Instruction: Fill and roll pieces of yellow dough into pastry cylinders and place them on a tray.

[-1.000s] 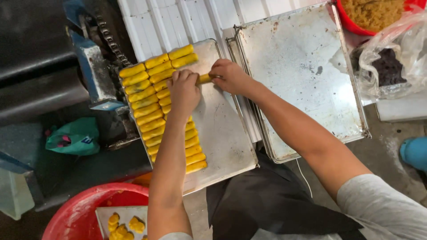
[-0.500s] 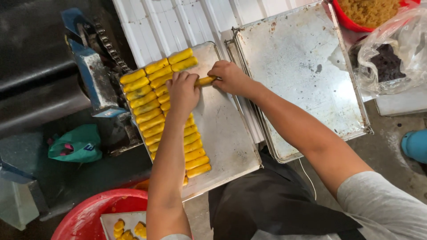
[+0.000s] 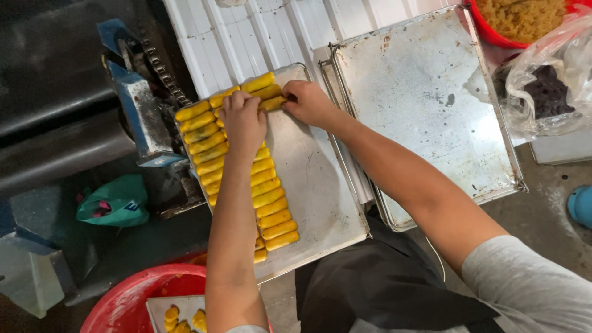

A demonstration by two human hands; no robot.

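Observation:
Two rows of yellow pastry rolls [image 3: 271, 203] lie side by side on a metal baking tray [image 3: 314, 185]. My left hand [image 3: 242, 120] rests on the rolls near the tray's far end, fingers curled over them. My right hand [image 3: 308, 102] grips one yellow roll [image 3: 272, 103] by its end and holds it against the row, just beside my left hand. Both forearms reach over the tray from below.
A second, bare metal tray [image 3: 425, 105] lies to the right. A red basin with filling [image 3: 518, 18] and a plastic bag of dark pieces [image 3: 549, 86] sit at top right. A blue chain-driven machine [image 3: 142, 98] stands left. A red basin [image 3: 135, 302] with more yellow pieces is below.
The roll in my right hand has moved left into the row, and my left hand has closed down on the neighbouring rolls. The camera view shifted slightly.

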